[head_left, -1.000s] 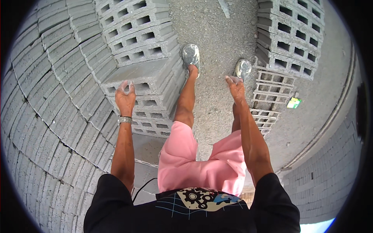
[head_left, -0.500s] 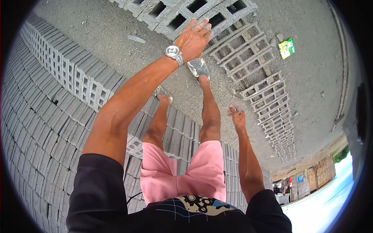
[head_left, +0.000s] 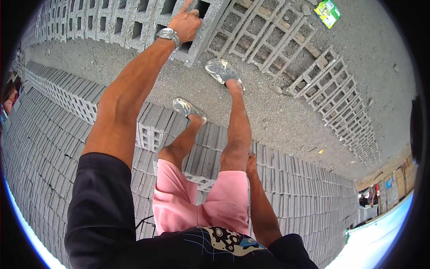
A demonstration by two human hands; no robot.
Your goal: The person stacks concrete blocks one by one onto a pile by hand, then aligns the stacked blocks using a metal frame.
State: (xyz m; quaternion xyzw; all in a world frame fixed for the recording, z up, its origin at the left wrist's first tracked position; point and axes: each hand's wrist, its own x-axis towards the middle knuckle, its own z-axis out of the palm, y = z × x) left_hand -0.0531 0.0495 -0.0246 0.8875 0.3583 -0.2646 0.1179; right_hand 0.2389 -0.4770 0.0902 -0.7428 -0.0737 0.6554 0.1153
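Observation:
My left hand (head_left: 186,27), with a silver watch on its wrist, is at the end of a row of grey hollow concrete blocks (head_left: 150,20) at the top. Its fingers curl at the openings of the end block (head_left: 197,50), with one finger lying along the wall between two holes. Lower down, my right hand (head_left: 251,166) hangs close beside my right knee. Its fingers look curled in and partly out of sight, and nothing shows in them.
Beside the end block, block-shaped grids (head_left: 268,38) run along the ground toward the right. Stacked blocks (head_left: 291,184) fill the area behind and beside my legs. My left shoe (head_left: 188,108) is against the stack's edge. A green and yellow packet (head_left: 328,13) lies at upper right.
The view has turned, bringing more of the upper block row into sight. My left hand has shifted along to the row's end, its fingers now curled. My right hand has drawn back to my knee.

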